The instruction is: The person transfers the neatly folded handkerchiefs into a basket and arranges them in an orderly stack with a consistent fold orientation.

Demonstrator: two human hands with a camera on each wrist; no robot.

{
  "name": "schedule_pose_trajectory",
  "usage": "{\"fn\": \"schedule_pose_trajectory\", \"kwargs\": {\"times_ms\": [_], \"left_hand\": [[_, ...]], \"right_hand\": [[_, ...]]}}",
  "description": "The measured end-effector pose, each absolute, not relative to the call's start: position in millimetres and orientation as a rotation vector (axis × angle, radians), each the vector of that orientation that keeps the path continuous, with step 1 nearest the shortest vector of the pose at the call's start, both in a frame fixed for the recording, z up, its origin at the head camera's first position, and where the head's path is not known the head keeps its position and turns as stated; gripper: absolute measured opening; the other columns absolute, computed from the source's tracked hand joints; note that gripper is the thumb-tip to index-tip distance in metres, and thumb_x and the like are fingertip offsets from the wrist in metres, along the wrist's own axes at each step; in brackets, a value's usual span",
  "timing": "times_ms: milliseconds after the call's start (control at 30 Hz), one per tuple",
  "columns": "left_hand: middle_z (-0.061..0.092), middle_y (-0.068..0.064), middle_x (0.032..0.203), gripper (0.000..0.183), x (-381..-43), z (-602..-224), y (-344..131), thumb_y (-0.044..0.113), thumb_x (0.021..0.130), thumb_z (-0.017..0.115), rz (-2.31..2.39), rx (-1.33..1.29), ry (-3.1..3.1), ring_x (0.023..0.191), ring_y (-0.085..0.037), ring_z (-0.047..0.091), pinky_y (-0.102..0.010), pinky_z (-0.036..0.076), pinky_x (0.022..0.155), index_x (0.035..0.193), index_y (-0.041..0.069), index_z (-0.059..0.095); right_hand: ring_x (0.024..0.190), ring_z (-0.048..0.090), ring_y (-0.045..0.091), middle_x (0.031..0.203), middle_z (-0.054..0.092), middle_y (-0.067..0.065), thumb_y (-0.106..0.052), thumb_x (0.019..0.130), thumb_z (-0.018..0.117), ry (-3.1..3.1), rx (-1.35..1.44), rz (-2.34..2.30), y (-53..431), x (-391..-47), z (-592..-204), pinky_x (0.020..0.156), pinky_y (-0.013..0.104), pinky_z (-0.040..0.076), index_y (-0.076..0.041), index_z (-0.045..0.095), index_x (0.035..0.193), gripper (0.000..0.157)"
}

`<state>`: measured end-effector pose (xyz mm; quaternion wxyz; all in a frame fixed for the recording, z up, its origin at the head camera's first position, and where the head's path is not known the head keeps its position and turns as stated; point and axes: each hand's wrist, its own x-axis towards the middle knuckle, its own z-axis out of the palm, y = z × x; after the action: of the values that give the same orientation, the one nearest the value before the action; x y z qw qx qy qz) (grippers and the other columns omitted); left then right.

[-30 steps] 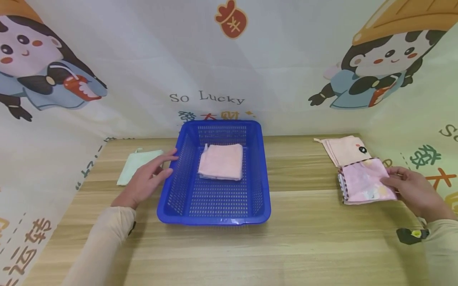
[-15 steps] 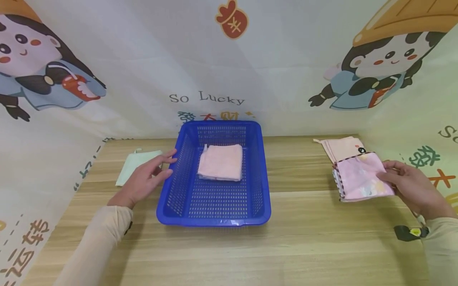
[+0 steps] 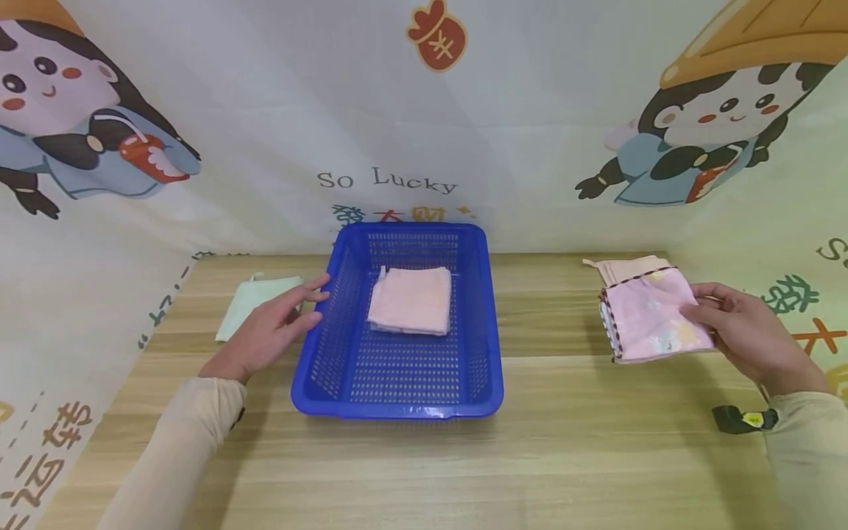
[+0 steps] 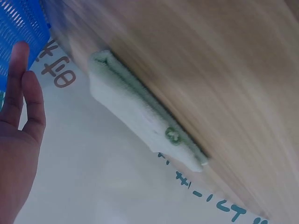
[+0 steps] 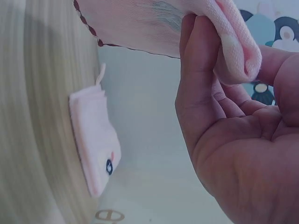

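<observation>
My right hand (image 3: 755, 331) pinches a folded pink towel (image 3: 656, 316) with dark checkered edging by its right side, thumb on top. In the right wrist view the folded edge of this towel (image 5: 233, 51) sits between thumb and fingers, raised off the table. Behind it a second folded pink towel (image 5: 93, 140) with a small embroidered face lies on the wood, partly covered in the head view. My left hand (image 3: 268, 331) has its fingers extended, fingertips at the left rim of a blue plastic basket (image 3: 493, 346). Inside the basket lies a folded light pink towel (image 3: 409, 298).
A folded pale green towel (image 4: 140, 112) lies on the table (image 3: 563, 442) left of the basket, partly behind my left hand in the head view. A printed cloth backdrop (image 3: 530, 110) closes off the back and both sides.
My right hand has carried the edged pink towel left and slightly up, so it covers more of the pink towel behind. The left hand stays at the basket rim.
</observation>
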<state>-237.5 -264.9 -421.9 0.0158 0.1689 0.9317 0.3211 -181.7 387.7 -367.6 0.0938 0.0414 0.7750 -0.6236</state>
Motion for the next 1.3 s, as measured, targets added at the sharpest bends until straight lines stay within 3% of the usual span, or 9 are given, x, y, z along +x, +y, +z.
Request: {"fn": "schedule_pose_trajectory", "kwargs": {"times_ms": [267,633,800,967,1300], "left_hand": [[0.053,0.0,0.155,0.058,-237,-418,-265,0.059,0.104,0.045,0.954,0.466,2.849,0.142,-0.036,0.05,-0.061,0.045,0.11,0.157,0.053,0.024],[0.052,-0.002,0.156,0.059,-235,-414,-265,0.058,0.104,0.044,0.925,0.474,2.849,0.138,-0.037,0.053,-0.062,0.045,0.109,0.159,0.049,0.023],[0.052,-0.001,0.156,0.059,-235,-414,-264,0.058,0.104,0.044,0.932,0.475,2.848,0.142,-0.037,0.049,-0.061,0.044,0.111,0.159,0.049,0.023],[0.053,-0.001,0.155,0.059,-236,-415,-264,0.058,0.104,0.044,0.911,0.486,2.866,0.136,-0.034,0.054,-0.058,0.047,0.107,0.159,0.047,0.024],[0.054,0.0,0.154,0.059,-235,-414,-263,0.058,0.105,0.043,0.876,0.484,2.885,0.122,-0.028,0.06,-0.054,0.05,0.101,0.159,0.047,0.023]], "right_hand": [[0.085,0.066,0.0,0.101,0.062,-0.016,-0.024,0.105,0.058,2.394,0.075,-1.719,374,-189,-360,0.072,0.018,0.058,-0.019,0.048,0.123,0.022],[0.085,0.064,0.0,0.105,0.059,-0.013,-0.021,0.105,0.058,2.373,0.018,-1.782,349,-202,-349,0.072,0.017,0.057,-0.011,0.047,0.123,0.024],[0.085,0.065,0.0,0.104,0.061,-0.014,-0.022,0.105,0.058,2.388,0.018,-1.78,335,-208,-344,0.073,0.016,0.058,-0.016,0.049,0.124,0.022],[0.087,0.065,0.001,0.106,0.061,-0.014,-0.023,0.105,0.057,2.411,0.009,-1.773,322,-214,-338,0.075,0.016,0.058,-0.02,0.049,0.124,0.021],[0.085,0.067,0.004,0.104,0.066,-0.009,-0.017,0.103,0.061,2.244,-0.057,-1.974,296,-225,-330,0.073,0.018,0.059,-0.013,0.049,0.125,0.026]]}}
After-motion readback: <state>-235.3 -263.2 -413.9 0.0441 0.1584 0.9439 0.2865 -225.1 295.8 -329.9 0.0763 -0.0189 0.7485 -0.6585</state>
